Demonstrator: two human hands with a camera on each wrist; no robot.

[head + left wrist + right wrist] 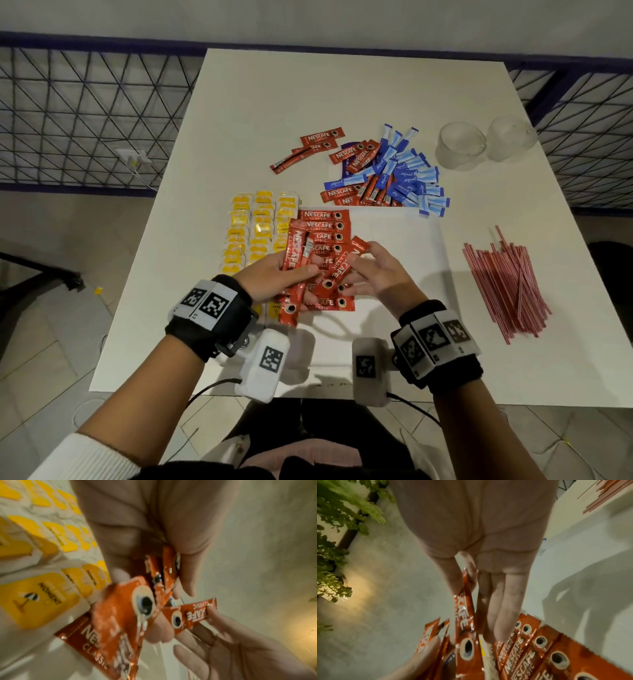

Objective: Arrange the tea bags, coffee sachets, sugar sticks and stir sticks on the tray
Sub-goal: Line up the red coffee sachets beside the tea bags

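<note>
My left hand (289, 274) grips a bundle of red coffee sachets (296, 255) above the white tray (404, 246); the left wrist view shows them fanned out under the thumb (123, 615). My right hand (360, 256) pinches a single coffee sachet (342, 270) between thumb and forefinger, its other fingers straight (501, 608). Below both hands a column of coffee sachets (325, 226) lies on the tray. Yellow tea bags (260, 222) lie in rows along the tray's left side. Blue sugar sticks mixed with loose coffee sachets (387, 174) are heaped behind the tray. Red stir sticks (507, 284) lie at the right.
Two clear glass cups (460, 145) (510, 137) stand at the table's back right. A few coffee sachets (308, 147) lie apart behind the tray. A wire-mesh railing (85, 116) runs behind the table. The table's near edge is at my wrists.
</note>
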